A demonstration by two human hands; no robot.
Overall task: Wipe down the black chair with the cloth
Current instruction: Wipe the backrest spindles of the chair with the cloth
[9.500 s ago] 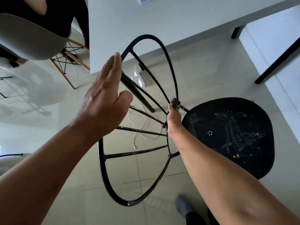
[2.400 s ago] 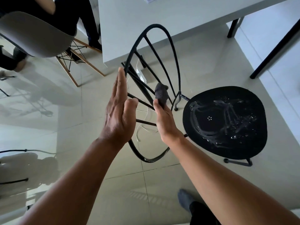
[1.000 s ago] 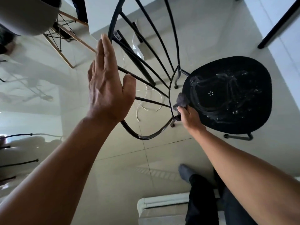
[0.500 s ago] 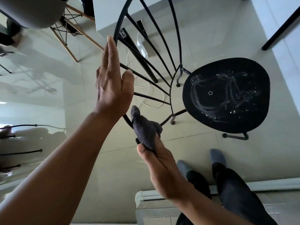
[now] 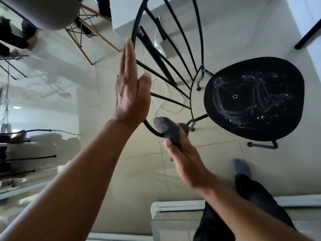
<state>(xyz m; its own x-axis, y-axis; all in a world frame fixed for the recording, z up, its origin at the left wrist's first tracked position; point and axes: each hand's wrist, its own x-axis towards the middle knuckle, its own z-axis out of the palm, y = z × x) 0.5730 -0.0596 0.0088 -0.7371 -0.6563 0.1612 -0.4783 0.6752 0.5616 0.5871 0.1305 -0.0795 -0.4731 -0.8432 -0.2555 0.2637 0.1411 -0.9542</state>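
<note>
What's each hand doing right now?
Left hand: open and flat against the black chair's backrest rim.
Right hand: closed on the grey cloth.

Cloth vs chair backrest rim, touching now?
Touching. Head view: the cloth in the right hand overlaps the chair backrest rim, no gap visible.

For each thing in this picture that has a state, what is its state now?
black chair: upright, backrest steadied by a flat hand.
seat: wet streaks and droplets.
cloth: bunched, pressed on the backrest's outer hoop.
left hand: open, flat.
right hand: closed on the cloth.
white cable: loose on the floor.
</note>
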